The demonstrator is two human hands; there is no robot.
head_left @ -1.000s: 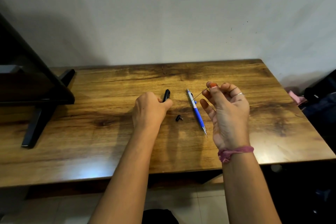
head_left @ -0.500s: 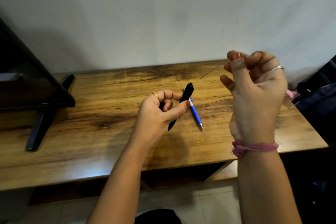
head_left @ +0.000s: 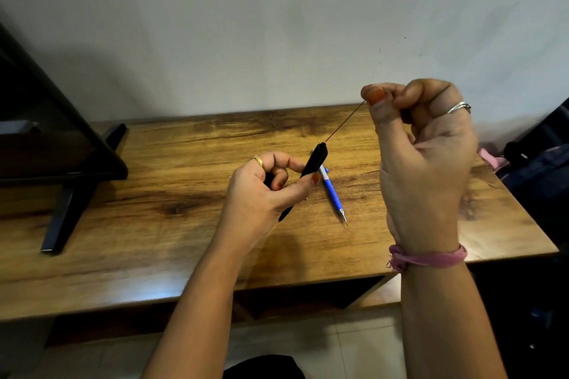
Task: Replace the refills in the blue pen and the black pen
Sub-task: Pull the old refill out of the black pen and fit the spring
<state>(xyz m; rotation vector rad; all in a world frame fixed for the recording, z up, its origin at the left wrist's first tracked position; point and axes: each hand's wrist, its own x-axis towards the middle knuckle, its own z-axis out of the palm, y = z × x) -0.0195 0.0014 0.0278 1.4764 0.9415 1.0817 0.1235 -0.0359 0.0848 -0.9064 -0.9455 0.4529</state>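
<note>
Gripping the black pen (head_left: 312, 168) with my left hand (head_left: 264, 191), I pinch a thin refill (head_left: 345, 121) in my right hand (head_left: 421, 157), toward two o'clock. The blue pen (head_left: 334, 197) lies on the wooden table (head_left: 154, 224); beyond, a white wall (head_left: 277, 24).

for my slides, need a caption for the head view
Left hand holds black pen, right hand feeds thin refill into it.

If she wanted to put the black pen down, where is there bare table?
Bare wood lies between the stand's foot and her left hand, and along the table's right edge. It is crowded mid-table around the blue pen and black pen.
</note>
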